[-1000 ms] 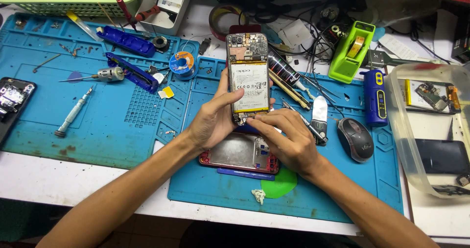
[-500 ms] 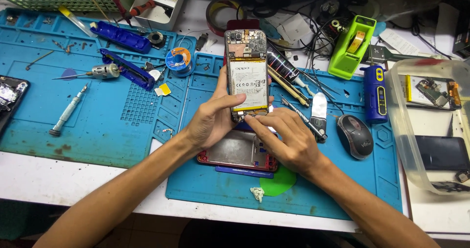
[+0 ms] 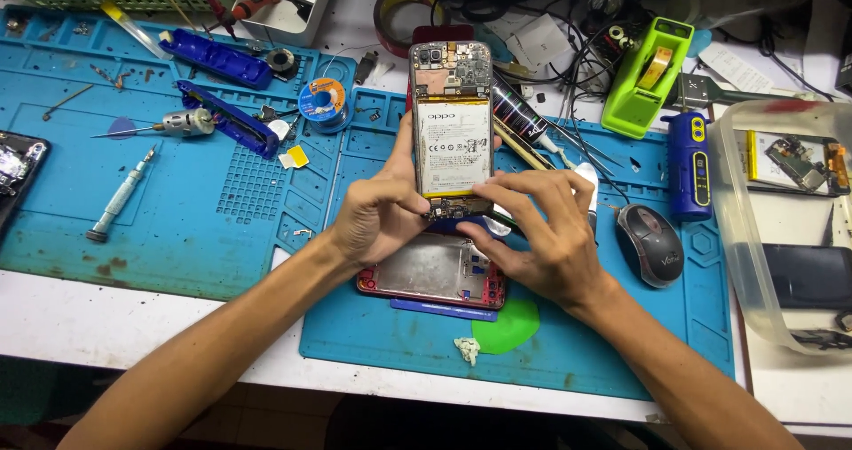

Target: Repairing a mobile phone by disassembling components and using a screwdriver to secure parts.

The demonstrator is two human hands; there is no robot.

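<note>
- Opened phone body (image 3: 451, 126), back cover off, battery and boards exposed; held tilted up at centre frame, lower end just above the red rear shell (image 3: 432, 272) lying on the blue mat (image 3: 222, 201).
- Left hand (image 3: 377, 215) closed on the phone body's lower left edge, thumb across the front near the bottom board.
- Right hand (image 3: 541, 232) curled at the lower right corner, fingertips pinching at the bottom edge; whether a small tool or cable sits under them, cannot tell.
- Risk: grip is all at the bottom end, the top is unsupported. A slip could tip the body backwards onto the clutter at upper centre.
- Risk: fingertip pressure on the bottom board could strain a connector or ribbon, if one joins body to shell; that join is hidden by the fingers.
- Risk: bare fingers close to the battery; bending or prying there could dent the cell.
- Risk: tweezers and thin tools (image 3: 532, 144) lie just right of the phone body; a sideways move of the right hand could knock them against the exposed board.
- Risk: computer mouse (image 3: 650, 244) sits near the right wrist; an elbow shift could push it off the mat edge.
- Green pad (image 3: 508, 326) and a small white scrap (image 3: 467, 350) lie below the shell, lower centre; loose bits there are easily swept off by a forearm.
</note>
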